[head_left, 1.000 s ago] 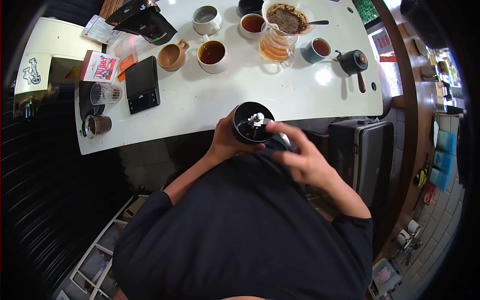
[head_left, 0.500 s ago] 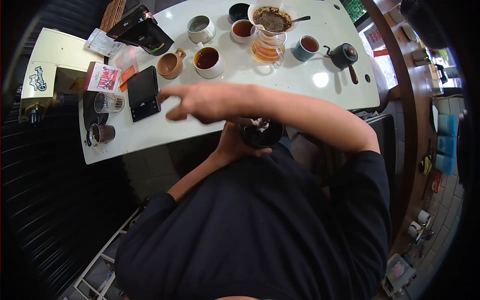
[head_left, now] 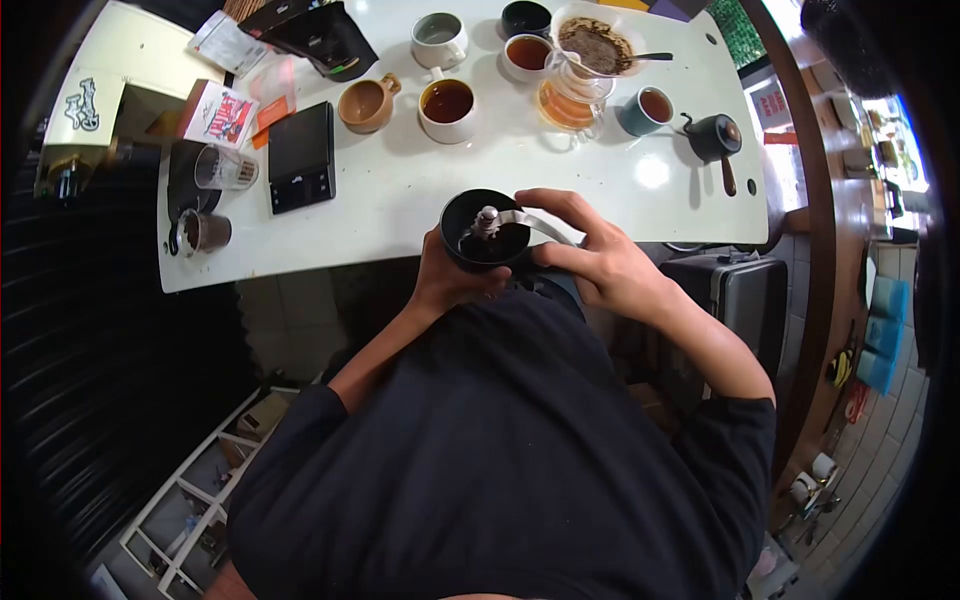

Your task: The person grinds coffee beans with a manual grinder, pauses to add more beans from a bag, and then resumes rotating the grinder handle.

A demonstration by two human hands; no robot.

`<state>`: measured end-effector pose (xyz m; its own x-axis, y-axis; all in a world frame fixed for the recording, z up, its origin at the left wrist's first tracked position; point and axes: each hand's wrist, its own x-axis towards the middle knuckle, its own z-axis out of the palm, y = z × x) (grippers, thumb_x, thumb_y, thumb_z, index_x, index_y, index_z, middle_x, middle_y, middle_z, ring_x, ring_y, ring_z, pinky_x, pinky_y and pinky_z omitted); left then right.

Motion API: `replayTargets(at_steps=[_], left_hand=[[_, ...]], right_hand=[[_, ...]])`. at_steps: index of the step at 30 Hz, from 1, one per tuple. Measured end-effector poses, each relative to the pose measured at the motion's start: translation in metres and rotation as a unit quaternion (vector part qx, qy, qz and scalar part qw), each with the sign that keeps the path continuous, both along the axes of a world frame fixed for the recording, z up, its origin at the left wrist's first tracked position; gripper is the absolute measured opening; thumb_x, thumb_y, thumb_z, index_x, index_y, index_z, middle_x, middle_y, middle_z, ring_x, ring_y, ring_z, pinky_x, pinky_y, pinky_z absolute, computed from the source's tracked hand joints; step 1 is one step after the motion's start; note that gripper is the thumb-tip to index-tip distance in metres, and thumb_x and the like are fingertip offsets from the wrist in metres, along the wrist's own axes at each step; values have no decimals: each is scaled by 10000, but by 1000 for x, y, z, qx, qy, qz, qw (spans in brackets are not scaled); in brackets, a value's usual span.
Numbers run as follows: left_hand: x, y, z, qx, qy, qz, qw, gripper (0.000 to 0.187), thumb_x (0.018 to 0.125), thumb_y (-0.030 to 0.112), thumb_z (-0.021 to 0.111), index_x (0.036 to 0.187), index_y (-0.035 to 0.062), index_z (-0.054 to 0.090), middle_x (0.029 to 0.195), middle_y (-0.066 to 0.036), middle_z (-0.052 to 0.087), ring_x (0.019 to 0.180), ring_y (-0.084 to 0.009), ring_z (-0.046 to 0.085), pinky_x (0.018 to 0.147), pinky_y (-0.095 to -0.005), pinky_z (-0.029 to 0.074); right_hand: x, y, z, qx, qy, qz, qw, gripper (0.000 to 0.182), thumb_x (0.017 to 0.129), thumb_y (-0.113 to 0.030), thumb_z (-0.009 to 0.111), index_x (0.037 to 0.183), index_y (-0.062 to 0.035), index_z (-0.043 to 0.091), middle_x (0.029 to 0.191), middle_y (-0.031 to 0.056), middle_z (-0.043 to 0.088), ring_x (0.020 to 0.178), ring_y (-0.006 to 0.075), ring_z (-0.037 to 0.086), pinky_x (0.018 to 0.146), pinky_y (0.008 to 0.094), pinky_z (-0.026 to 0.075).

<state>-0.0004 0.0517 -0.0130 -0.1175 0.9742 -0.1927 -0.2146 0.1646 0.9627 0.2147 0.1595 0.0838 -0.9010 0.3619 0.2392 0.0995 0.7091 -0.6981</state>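
My left hand (head_left: pixel 447 280) is wrapped around the body of a black hand coffee grinder (head_left: pixel 459 252), held just off the table's near edge. The grinder's open top faces up, showing a metal centre shaft and dark inside; whether beans lie in it I cannot make out. From the shaft a silver crank arm (head_left: pixel 540 225) runs right into my right hand (head_left: pixel 598 252), whose fingers and thumb close around its outer end. The crank's knob is hidden. Beyond the grinder lies the white table (head_left: pixel 390 215).
A black scale (head_left: pixel 303 150) lies left, near a glass (head_left: pixel 222 168) and a jar of brown grounds (head_left: pixel 207 231). Further back are a tan cup (head_left: pixel 366 108), a white mug of dark drink (head_left: pixel 447 112), a glass server (head_left: pixel 572 108) under a dripper (head_left: pixel 597 42), and a dark kettle (head_left: pixel 712 138).
My right hand has come back from beside the scale and taken the crank's outer end. My left hand still holds the grinder. The view has shifted slightly.
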Motion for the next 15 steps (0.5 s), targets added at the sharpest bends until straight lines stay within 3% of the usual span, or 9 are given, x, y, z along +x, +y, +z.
replayTargets(at_steps=[1,3,7,8,9,11,13,14,15], left_hand=[[-1,3,-3,3,3,-5,1000,711,610,303,981,1168,13,649,972,-69,745,877,-147,715,825,-341,590],[-3,0,-13,84,175,-5,981,675,623,280,976,1151,14,651,963,-75,750,856,-163,725,796,-348,597],[2,7,-1,12,102,-60,993,689,619,270,974,1166,23,635,987,-80,756,872,-189,739,797,-355,601],[5,11,-4,25,160,-48,986,711,613,273,974,1183,34,623,989,-89,757,883,-200,745,803,-359,600],[7,15,-5,40,219,-31,974,733,608,276,974,1201,45,612,991,-98,757,894,-211,751,809,-363,600],[19,17,16,42,279,-31,959,652,645,297,949,1145,77,594,927,-101,740,832,-239,752,762,-389,600],[26,20,40,122,317,-64,938,442,731,238,857,1030,52,588,732,-61,646,648,-157,622,624,-324,537],[33,23,3,129,281,-19,951,524,723,353,877,1016,43,572,716,-32,632,613,-195,625,586,-348,529],[43,19,-45,132,282,-24,950,524,723,353,877,1016,43,572,716,-32,632,613,-195,625,586,-348,529]], right_hand=[[-2,1,-1,-2,7,10,1000,314,687,96,600,965,-49,617,1476,198,454,1290,413,553,979,451,553],[6,-13,-5,-9,30,57,998,288,704,98,622,950,-50,639,1457,242,471,1331,433,528,1070,477,501],[-2,-28,5,-63,49,114,990,303,712,28,680,1000,-40,617,1475,250,471,1358,427,513,1068,488,499],[-8,-28,11,-1,76,156,985,399,796,-28,709,1182,-41,607,1481,225,478,1381,400,491,1079,467,493],[-17,-29,10,3,76,155,985,399,796,-28,709,1182,-41,607,1481,225,478,1381,400,491,1079,467,493],[-45,-41,7,33,167,236,957,503,867,-163,723,1326,-3,596,1468,253,464,1418,417,423,1113,424,466],[-88,-51,9,26,181,247,952,376,830,-182,732,1150,9,676,1433,282,457,1383,416,461,1071,445,499],[-111,-42,13,42,185,272,943,356,839,-182,722,1136,9,680,1413,267,465,1353,396,488,1052,446,510],[-130,-27,17,57,190,299,933,337,848,-183,712,1123,9,683,1392,253,473,1323,376,514,1032,447,522]])
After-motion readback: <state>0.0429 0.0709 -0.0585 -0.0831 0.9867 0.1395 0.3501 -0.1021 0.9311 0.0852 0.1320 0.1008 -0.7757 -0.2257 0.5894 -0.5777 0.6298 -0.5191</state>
